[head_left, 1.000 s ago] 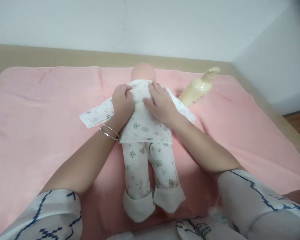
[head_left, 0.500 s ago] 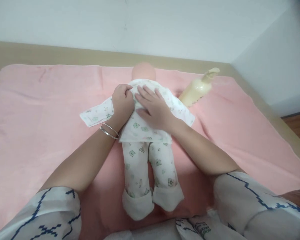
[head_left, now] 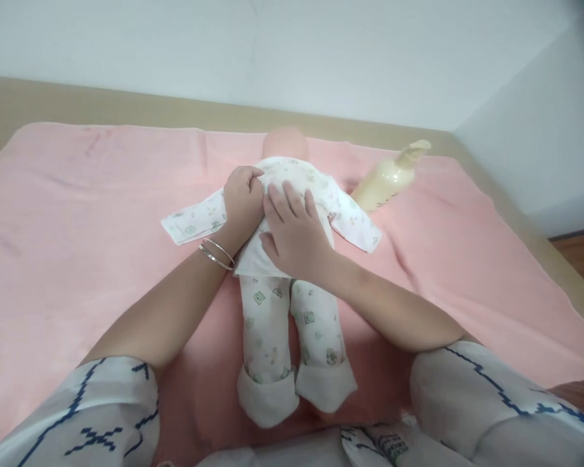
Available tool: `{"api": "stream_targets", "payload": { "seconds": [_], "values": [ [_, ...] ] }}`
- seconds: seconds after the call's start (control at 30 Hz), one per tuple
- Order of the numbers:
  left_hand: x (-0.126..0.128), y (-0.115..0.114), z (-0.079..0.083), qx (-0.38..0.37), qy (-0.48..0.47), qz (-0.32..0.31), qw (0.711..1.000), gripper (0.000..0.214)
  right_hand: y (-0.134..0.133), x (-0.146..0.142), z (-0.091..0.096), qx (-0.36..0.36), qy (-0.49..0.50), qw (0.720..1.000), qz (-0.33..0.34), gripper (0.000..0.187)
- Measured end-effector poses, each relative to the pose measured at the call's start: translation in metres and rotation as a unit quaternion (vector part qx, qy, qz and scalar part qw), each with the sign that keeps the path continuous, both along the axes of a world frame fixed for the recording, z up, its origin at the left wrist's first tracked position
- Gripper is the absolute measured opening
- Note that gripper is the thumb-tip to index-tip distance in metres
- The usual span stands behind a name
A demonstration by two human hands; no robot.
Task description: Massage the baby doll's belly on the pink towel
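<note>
A baby doll [head_left: 285,141] lies on a pink blanket [head_left: 78,214], dressed in a white printed top [head_left: 350,217] and matching trousers [head_left: 267,324]. My left hand [head_left: 242,201], with two bangles on the wrist, is closed on the top's fabric at the doll's left side. My right hand [head_left: 294,237] lies flat with fingers spread on the middle of the doll's torso, touching my left hand. The doll's head points away from me and its cuffed legs point toward me.
A cream pump bottle [head_left: 389,178] lies on the blanket right of the doll's shoulder. The bed's tan frame [head_left: 126,110] runs along the white wall; wooden floor [head_left: 581,243] shows at the far right. My patterned sleeves fill the bottom corners.
My right hand has slid left and down across the doll's top, from its right side to the middle. My left hand has kept its grip in place.
</note>
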State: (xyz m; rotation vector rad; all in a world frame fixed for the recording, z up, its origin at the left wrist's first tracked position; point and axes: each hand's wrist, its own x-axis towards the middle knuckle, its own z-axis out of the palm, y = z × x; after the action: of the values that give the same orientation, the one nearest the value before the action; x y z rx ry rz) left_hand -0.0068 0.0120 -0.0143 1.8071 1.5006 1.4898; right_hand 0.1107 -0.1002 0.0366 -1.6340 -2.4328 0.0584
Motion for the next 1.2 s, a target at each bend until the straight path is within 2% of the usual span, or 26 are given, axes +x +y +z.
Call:
{"api": "stream_targets", "payload": {
  "seconds": [0.1,0.2,0.33,0.43,0.53,0.63,0.7,0.83,1.0,1.2],
  "values": [
    [-0.001,-0.001,0.001,-0.003,-0.007,-0.003,1.000,0.026,0.006,0.004,0.002,-0.010,0.009,0.999,0.038,0.065],
    [0.000,-0.003,0.002,-0.005,-0.009,-0.005,1.000,0.025,0.028,0.021,0.004,-0.033,0.034,0.997,0.062,0.060],
    [0.000,-0.003,0.001,-0.005,-0.007,-0.004,1.000,0.026,0.055,0.046,0.002,-0.042,0.072,0.996,0.037,0.058],
    [0.001,-0.002,0.000,-0.004,-0.002,-0.006,1.000,0.025,0.064,0.056,0.000,-0.042,0.096,0.995,-0.002,0.062],
    [0.000,-0.002,0.000,-0.001,0.004,-0.006,1.000,0.025,0.059,0.052,0.001,-0.045,0.092,0.993,-0.066,0.067],
    [0.000,-0.003,0.001,0.003,0.004,-0.006,1.000,0.026,0.040,0.034,0.000,-0.029,0.070,0.991,-0.112,0.068],
    [0.000,-0.004,0.001,0.004,0.001,-0.003,1.000,0.025,0.024,0.020,-0.002,-0.006,0.050,0.994,-0.097,0.067],
    [0.000,-0.003,0.001,-0.003,0.008,-0.004,1.000,0.023,0.006,0.005,-0.004,0.025,0.021,0.999,-0.021,0.060],
    [0.000,-0.003,0.004,-0.014,0.027,-0.018,0.999,0.021,0.025,0.018,0.001,-0.013,0.047,0.999,0.012,0.057],
    [-0.001,-0.002,0.003,-0.015,0.070,-0.036,0.997,0.018,0.056,0.042,-0.004,-0.021,0.111,0.993,-0.039,0.061]
  ]
}}
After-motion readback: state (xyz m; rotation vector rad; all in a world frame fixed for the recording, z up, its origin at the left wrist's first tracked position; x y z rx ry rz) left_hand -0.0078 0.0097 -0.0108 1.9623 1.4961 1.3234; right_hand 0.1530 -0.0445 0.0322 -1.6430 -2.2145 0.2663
